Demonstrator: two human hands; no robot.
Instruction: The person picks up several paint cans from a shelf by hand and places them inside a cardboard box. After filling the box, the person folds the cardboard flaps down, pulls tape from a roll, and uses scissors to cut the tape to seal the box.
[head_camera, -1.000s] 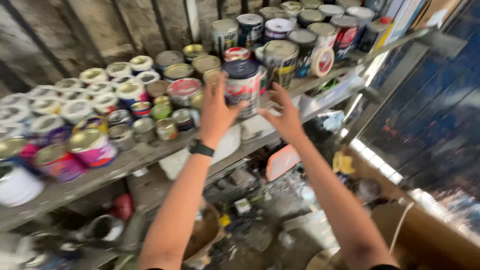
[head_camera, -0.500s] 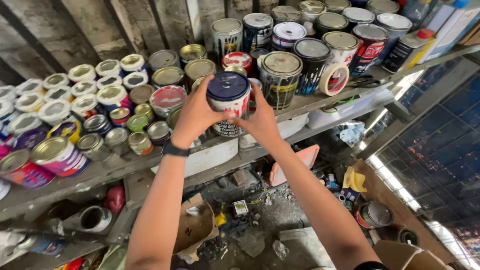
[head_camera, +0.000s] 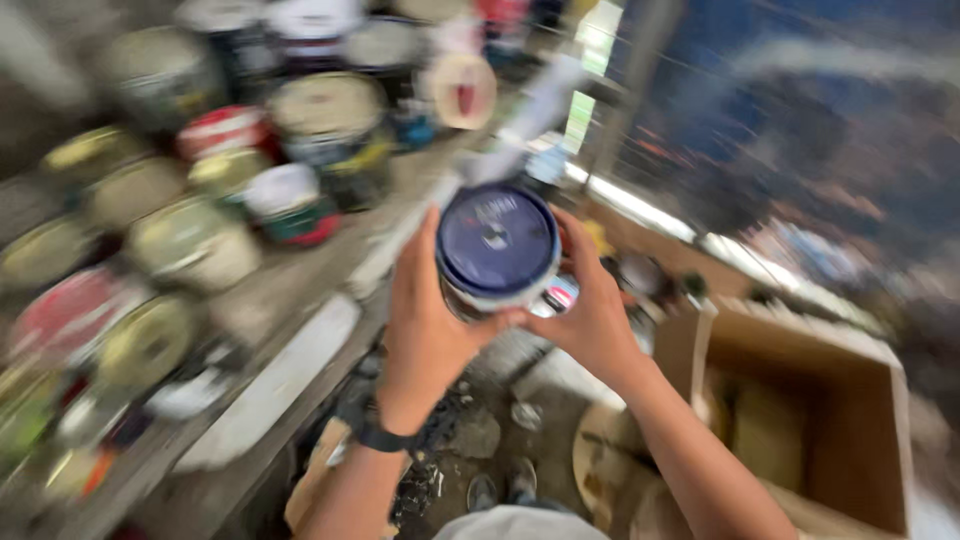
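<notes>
Head view: you hold a blue-lidded paint can (head_camera: 497, 250) off the shelf, both hands on it.
Your left hand (head_camera: 430, 330) and right hand (head_camera: 590, 315) clasp its sides; half a second ago the can sat among the shelf tins, now it is lifted clear toward you. Blurred paint tins (head_camera: 330, 125) crowd the wooden shelf (head_camera: 270, 390) on the left; an open cardboard box (head_camera: 800, 410) sits lower right, nothing between it and the can.

Blurred shelf (head_camera: 270, 390) of tins (head_camera: 330, 120) left; cardboard box (head_camera: 800, 420) right; possibly littered floor (head_camera: 480, 440).
</notes>
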